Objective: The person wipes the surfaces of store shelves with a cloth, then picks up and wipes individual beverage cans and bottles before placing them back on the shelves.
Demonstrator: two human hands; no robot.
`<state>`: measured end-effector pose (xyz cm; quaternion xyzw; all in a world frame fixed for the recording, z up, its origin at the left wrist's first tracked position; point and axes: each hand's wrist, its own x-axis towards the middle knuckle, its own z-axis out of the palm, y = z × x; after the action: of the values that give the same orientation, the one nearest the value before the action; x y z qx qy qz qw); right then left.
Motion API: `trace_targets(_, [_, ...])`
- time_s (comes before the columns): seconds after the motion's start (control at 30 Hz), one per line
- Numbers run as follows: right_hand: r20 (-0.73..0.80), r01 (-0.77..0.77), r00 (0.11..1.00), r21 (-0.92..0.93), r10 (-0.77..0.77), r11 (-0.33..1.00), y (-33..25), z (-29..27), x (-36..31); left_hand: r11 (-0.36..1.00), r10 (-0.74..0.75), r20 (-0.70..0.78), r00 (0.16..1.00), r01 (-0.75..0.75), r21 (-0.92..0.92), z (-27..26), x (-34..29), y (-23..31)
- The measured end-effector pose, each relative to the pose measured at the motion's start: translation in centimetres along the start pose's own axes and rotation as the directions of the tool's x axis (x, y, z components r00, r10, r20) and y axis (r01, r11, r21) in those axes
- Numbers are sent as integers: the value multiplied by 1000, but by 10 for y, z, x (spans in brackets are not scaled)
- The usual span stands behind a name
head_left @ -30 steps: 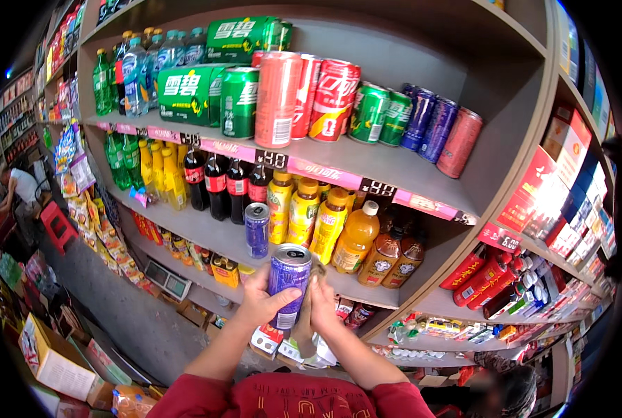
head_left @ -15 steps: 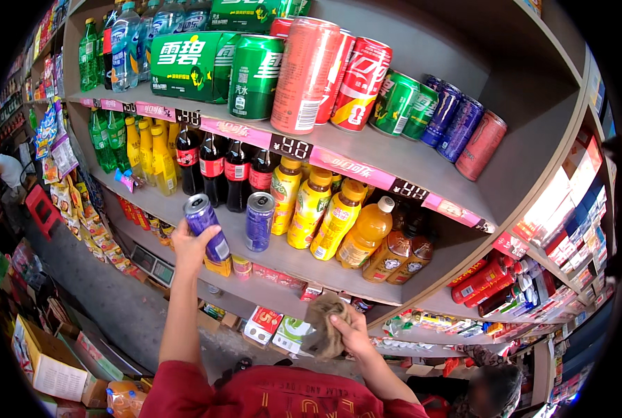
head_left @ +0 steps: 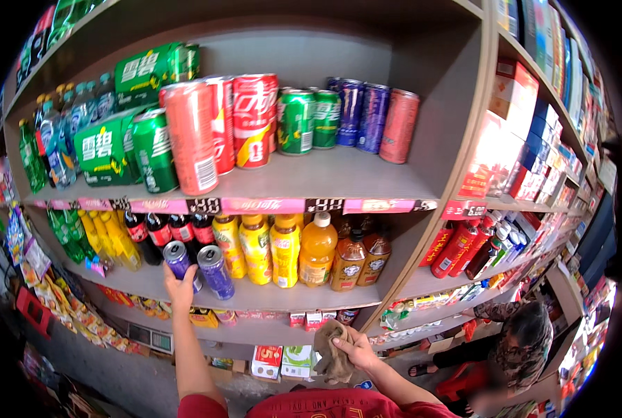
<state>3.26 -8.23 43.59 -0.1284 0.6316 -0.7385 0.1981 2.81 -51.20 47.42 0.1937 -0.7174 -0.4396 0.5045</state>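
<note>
**Left hand (head_left: 181,282) around a slim purple metal can (head_left: 176,258), right hand (head_left: 355,348) on a crumpled brown-grey cloth (head_left: 333,352)**

From my remote seat I see the left hand curled about the can, spread only as wide as the can itself, thumb along its near side. The can leans slightly at the front of a grey-brown shelf board (head_left: 304,297); I can't tell whether its base touches. Just right of this hand, a second purple can (head_left: 215,273) stands on the board. Beyond the left hand I see dark bottles with red labels (head_left: 179,230), and farther right, yellow plastic bottles (head_left: 256,251).

The right hand is lower, well apart from the left, thumb and fingers pinched on the cloth, which bunches to its left. Below and left of that hand sits a red-and-white box (head_left: 267,361). Well to its right, I see a person in a dark patterned top (head_left: 523,341).
</note>
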Motion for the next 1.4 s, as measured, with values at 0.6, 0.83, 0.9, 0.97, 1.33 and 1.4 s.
trace_targets(0.6, [-71, 59, 996, 41, -56, 997, 0, -76, -44, 520, 677, 600, 426, -854, 20, 178, 34, 451])
trace_targets(0.83, [-267, 235, 940, 50, -213, 971, -3, -117, -85, 799, 346, 591, 729, -559, 221, 277, 42, 474])
trace_targets(0.9, [-340, 160, 933, 111, -114, 981, -10, -129, -99, 826, 298, 600, 743, -515, 228, 274, 35, 476])
trace_targets(0.97, [-353, 161, 931, 165, -95, 973, -20, -134, -109, 939, 240, 579, 779, -337, 65, 273, 34, 472])
trace_targets(1.33, [-234, 89, 971, 156, -51, 984, -34, -119, -88, 986, 138, 630, 764, -46, -160, 290, 41, 447])
trace_targets(1.4, [-159, 68, 987, 215, -33, 974, -24, -120, -77, 962, 187, 608, 772, -20, -271, 280, 38, 448])
